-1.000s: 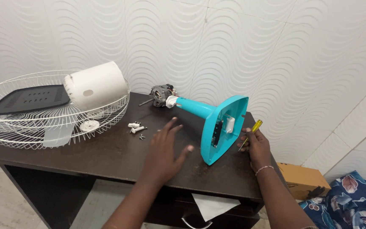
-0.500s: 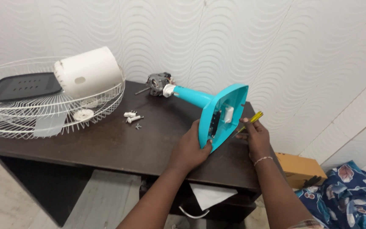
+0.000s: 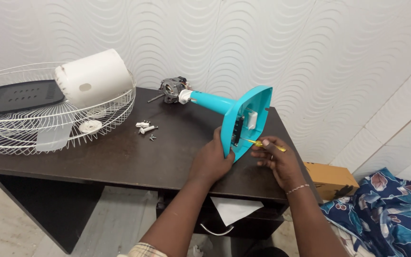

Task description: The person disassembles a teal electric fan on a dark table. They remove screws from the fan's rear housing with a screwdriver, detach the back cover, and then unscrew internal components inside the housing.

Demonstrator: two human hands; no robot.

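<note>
Left hand (image 3: 213, 161) clamped on the teal fan base's (image 3: 243, 121) lower edge; right hand (image 3: 276, 159) pinching a yellow screwdriver (image 3: 264, 144), tip at the underside. Probably screw work: needs seating the tip squarely.

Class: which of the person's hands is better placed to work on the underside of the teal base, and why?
Probably the right hand: it holds the screwdriver, tip at the base underside. The left hand grips the base's lower edge.

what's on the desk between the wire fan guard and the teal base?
Head view: a cluster of loose screws and white plugs lies between wire guard and teal base; otherwise bare dark tabletop.
</note>
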